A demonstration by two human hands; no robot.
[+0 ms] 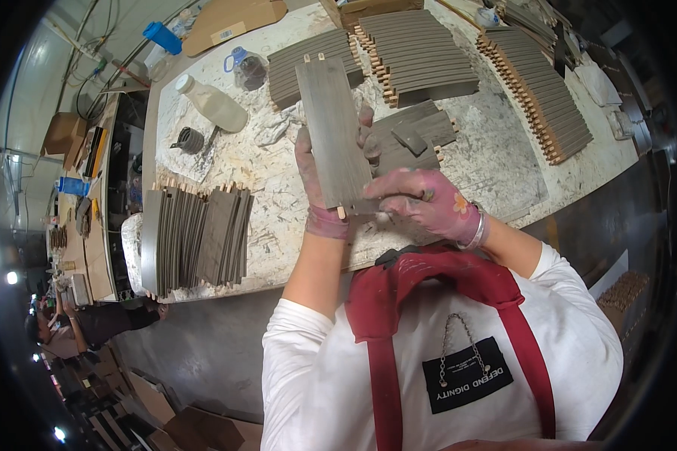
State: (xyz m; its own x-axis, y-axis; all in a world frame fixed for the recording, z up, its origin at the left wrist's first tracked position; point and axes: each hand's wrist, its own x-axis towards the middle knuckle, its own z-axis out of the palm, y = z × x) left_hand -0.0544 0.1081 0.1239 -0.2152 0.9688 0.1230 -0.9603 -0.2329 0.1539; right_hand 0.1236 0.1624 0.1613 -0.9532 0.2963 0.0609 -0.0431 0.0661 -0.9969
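Far to the left of the hands, a row of thin grey boards (pixel 199 237) stands on edge at the near side of the table (pixel 278 173). Little wooden pegs stick out of their tops. Up and to the left of the hands sit a small dark round thing (pixel 190 140), a white bottle (pixel 213 103) lying on its side, and a clear jug with a blue handle (pixel 247 69).

The left hand (pixel 316 184) wears a pink glove. It is closed around a long grey board (pixel 333 131), gripping it from behind, with fingertips (pixel 366 139) peeking out on the board's right edge. The board stands up over the table, right in front of the person. Two wooden pegs show at its top end and one at its bottom end, by the wrist.

The right hand (pixel 421 203) is just to the right, at the board's bottom corner. Its fingers are pinched shut on something small and pale at that corner. I cannot tell what it is. A silver bracelet (pixel 474 229) sits on that wrist.

Behind the hands lie a few loose grey pieces (pixel 417 139). Further back and to the right, more grey boards lie in long stacks (pixel 538 90).
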